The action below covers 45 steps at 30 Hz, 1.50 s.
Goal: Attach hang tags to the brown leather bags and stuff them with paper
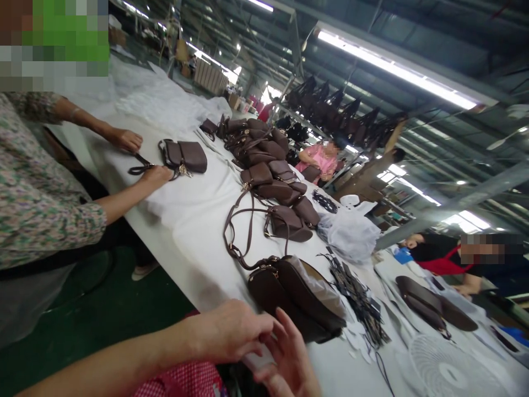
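Observation:
My left hand (233, 331) reaches in from the lower left with its fingers bent together, meeting my right hand (295, 358). Between the two is a small flat white piece (259, 359), partly hidden by fingers; its kind is unclear. The right hand's fingers curl around it, thumb below and index finger raised. Just beyond my hands, on the table, stands a dark brown handbag (285, 292), its zip top open on white stuffing and its strap (227, 231) looped away to the left.
Several brown bags (264, 143) are heaped along the white table (194, 220). A co-worker's hands (155, 175) hold a strap by another bag (192, 156). Dark strips (359, 292), clear plastic (351, 231) and a white fan (450, 369) lie rightward. Other people work across the table.

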Available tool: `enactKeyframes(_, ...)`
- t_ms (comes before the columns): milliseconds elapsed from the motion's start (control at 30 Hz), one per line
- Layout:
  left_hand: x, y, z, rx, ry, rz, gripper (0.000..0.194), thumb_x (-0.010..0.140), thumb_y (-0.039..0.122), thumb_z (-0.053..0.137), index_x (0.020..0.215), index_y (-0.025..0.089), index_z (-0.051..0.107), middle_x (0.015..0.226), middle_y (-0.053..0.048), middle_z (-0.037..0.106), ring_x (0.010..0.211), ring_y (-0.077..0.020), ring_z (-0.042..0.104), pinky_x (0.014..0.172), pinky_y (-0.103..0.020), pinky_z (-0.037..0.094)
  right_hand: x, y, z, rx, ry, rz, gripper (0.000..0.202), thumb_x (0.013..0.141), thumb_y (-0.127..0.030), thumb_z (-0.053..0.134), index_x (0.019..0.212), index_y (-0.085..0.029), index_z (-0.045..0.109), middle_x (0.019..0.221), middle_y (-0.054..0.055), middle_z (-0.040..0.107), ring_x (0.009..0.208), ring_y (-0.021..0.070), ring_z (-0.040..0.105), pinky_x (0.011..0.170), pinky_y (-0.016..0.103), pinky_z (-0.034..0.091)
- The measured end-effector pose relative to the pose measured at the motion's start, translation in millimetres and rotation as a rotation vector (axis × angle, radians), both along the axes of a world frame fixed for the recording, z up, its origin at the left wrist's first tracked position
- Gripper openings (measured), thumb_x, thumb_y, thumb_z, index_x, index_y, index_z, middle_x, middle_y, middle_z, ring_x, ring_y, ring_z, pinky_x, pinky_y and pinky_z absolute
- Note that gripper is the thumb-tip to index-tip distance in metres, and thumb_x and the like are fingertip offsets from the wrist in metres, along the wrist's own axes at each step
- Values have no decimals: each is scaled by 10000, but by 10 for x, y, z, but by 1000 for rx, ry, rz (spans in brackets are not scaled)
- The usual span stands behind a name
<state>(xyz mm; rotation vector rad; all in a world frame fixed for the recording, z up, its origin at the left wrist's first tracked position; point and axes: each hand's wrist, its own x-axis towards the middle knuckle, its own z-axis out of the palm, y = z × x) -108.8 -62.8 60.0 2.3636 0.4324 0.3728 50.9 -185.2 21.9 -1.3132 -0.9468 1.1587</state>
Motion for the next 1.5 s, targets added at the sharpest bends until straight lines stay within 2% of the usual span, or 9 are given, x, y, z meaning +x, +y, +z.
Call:
enactKeyframes(100, 48, 62, 129, -54, -10, 35, 105, 820, 170, 583, 914, 213, 599, 694, 3, 653, 606, -166, 586, 509, -230, 317, -152, 240, 74, -46, 90, 149, 987, 629, -480, 809, 1437, -351, 257, 1157, 65, 605, 697, 159, 640, 512, 253, 511)
enactKeyframes(200, 60, 209, 173, -214, -113, 65, 73, 811, 167, 575, 874, 201, 590, 674, 22, 627, 597, -135, 570, 524, -206, 348, -58, 409, 162, -132, -141, 272, 538, 820, -511, 623, 1269, -243, 493, 807, 0, 616, 458, 80, 480, 418, 207, 427)
enactKeyframes(300, 116, 420, 71, -410, -275, 66, 67, 849, 203, 525, 878, 189, 584, 711, 24, 626, 631, -118, 575, 581, -192, 410, 180, 552, 367, -30, -597, 281, 316, 899, -484, 512, 892, -194, 637, 643, -18, 561, 511, 85, 471, 500, 188, 422)
enactKeyframes(433, 288, 666, -227, -198, -209, 421, 234, 908, 294, 450, 891, 154, 636, 909, -68, 666, 844, -193, 605, 761, -279, 444, 443, 761, 769, 73, -957, 218, 329, 904, -479, 491, 828, -208, 660, 646, 9, 623, 624, 131, 580, 585, 195, 450)
enactKeyframes(633, 451, 668, -480, -44, 25, 512, 435, 961, 389, 337, 811, 160, 675, 837, -102, 696, 811, -232, 629, 734, -317, 451, 568, 1074, 1197, 135, -1110, 196, 306, 892, -445, 503, 889, -211, 700, 754, 29, 650, 662, 150, 602, 604, 227, 459)
enactKeyframes(733, 456, 626, -461, 59, -6, 617, 411, 954, 397, 367, 839, 156, 679, 883, -119, 698, 867, -240, 620, 769, -326, 445, 561, 1194, 1221, 134, -1240, 210, 284, 911, -381, 470, 870, -219, 699, 775, 34, 651, 726, 167, 610, 672, 252, 452)
enactKeyframes(1033, 547, 642, -448, -102, -19, 567, 469, 951, 437, 322, 826, 162, 682, 855, -114, 710, 822, -247, 646, 737, -327, 437, 582, 1350, 1060, 158, -1464, 207, 306, 943, -333, 411, 830, -212, 669, 744, 32, 653, 678, 159, 610, 664, 254, 418)
enactKeyframes(1300, 732, 746, -542, -451, -333, 404, 437, 954, 419, 287, 878, 165, 635, 878, -48, 692, 819, -189, 599, 760, -277, 438, 605, 1462, 1120, 34, -1703, 209, 310, 961, -319, 402, 813, -230, 660, 680, 17, 687, 645, 152, 620, 562, 255, 281)
enactKeyframes(1500, 889, 874, -573, -650, -701, 385, 239, 832, 253, 496, 1020, 156, 609, 1027, -50, 674, 965, -191, 594, 888, -283, 429, 545, 1508, 1092, -1, -1881, 146, 291, 948, -315, 433, 779, -240, 658, 690, 19, 705, 605, 136, 617, 535, 289, 184)
